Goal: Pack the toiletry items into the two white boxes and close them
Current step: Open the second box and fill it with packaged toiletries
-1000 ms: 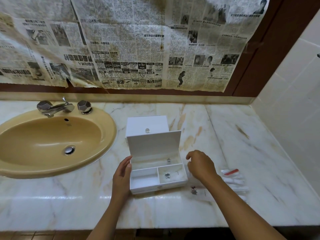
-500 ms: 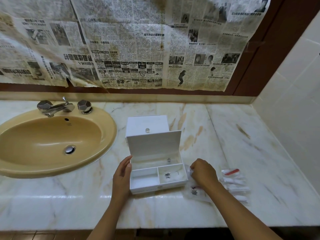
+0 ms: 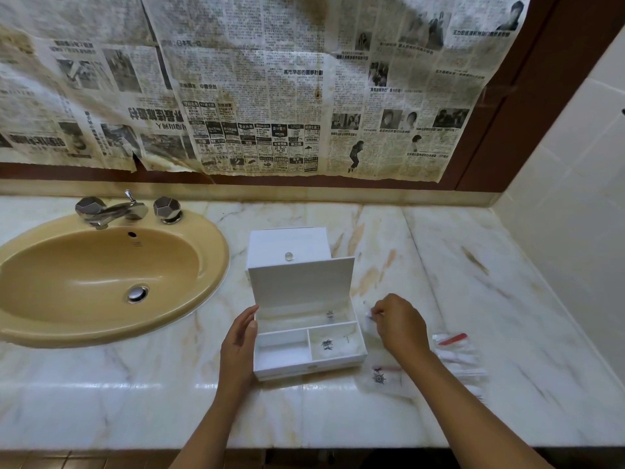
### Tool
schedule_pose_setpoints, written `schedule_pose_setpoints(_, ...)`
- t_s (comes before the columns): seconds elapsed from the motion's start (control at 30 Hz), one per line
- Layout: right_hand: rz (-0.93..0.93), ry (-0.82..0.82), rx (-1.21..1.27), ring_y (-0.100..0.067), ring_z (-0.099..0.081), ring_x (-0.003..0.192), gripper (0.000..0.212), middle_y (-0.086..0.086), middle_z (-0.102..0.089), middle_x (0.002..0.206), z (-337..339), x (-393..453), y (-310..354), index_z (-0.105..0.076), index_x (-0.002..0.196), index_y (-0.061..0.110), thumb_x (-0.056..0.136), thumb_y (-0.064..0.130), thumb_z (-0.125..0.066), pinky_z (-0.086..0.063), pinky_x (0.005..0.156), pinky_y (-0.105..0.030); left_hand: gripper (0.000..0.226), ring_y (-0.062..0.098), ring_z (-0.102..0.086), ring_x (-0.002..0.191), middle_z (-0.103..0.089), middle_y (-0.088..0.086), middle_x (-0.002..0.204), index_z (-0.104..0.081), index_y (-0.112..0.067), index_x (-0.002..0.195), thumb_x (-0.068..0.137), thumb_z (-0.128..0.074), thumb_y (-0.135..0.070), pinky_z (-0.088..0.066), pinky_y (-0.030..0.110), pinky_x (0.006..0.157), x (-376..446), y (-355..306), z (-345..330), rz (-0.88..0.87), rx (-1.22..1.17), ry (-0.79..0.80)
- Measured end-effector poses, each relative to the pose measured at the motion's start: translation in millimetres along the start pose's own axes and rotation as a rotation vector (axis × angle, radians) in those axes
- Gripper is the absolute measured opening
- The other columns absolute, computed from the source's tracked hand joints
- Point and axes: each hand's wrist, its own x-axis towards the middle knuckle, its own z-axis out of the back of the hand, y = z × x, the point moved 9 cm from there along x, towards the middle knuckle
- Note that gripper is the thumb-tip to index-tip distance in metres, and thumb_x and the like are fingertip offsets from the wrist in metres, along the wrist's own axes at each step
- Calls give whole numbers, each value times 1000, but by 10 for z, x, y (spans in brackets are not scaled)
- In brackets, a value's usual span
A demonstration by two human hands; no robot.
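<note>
The right hand (image 3: 400, 324) has its fingers curled, and it pinches a small clear plastic packet (image 3: 369, 318) just beside the right wall of the open white box with three little rooms inside (image 3: 309, 346). Half a second ago this hand was lower, pressed down on the pile of packets on the counter. Now it has come up a little with one packet in its fingertips. That looks like a pick-up, so the next move is likely to carry the packet over the wall and drop it into a room of the box.

The left hand (image 3: 240, 340) has its fingers straight and lies flat against the left wall of the box, keeping it steady. It has not moved.

Near the person, a flat clear bag with a dark ship's wheel print (image 3: 379, 379) lies on the pale marble counter (image 3: 473, 299), just right of the box. More clear packets with white and red bits (image 3: 455, 350) lie further right, so there is still more to pack.

Inside the box, the right front room already holds a packet with a dark print (image 3: 327, 345). The left front room looks bare. The lid (image 3: 301, 282) stands up at the back.

Behind it sits a second white box with a small clear knob (image 3: 288, 247), its lid down. Far left is the tan oval sink (image 3: 101, 275).
</note>
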Motion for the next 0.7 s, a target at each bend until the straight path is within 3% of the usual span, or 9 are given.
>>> schedule_pose_setpoints(0.2, 193, -90, 115, -18, -59, 82, 13, -1, -60, 94, 254, -69, 555, -73, 92, 12, 91, 18, -62, -44, 67, -28, 26, -12, -57, 104, -62, -21, 117, -59, -33, 121, 100, -48, -23, -45, 11, 83, -7, -1, 5, -10, 30, -1)
schedule_pose_setpoints(0.4, 329, 118, 1, -16, -58, 82, 16, 1, -59, 95, -153, -276, 881, -72, 93, 14, 93, 20, -57, -43, 70, -23, 28, -1, -59, 107, -63, -17, 118, -60, -28, 125, 100, -48, -23, -46, 13, 82, -2, 2, 2, -5, 26, -6)
schedule_pose_setpoints(0.5, 300, 200, -63, -18, -63, 84, 14, 1, -66, 97, -378, -315, 850, -73, 93, 14, 91, 16, -59, -46, 74, -22, 28, 2, -59, 107, -63, -14, 118, -60, -26, 126, 100, -49, -23, -46, 12, 80, -1, -4, 4, -1, 14, -11)
schedule_pose_setpoints(0.7, 241, 283, -157, -19, -64, 80, 17, -2, -69, 92, -595, -320, 763, -73, 87, 12, 90, 13, -57, -45, 71, -22, 28, 1, -59, 106, -63, -13, 118, -60, -25, 125, 100, -49, -23, -46, 8, 77, -10, -12, 2, -3, 18, -10)
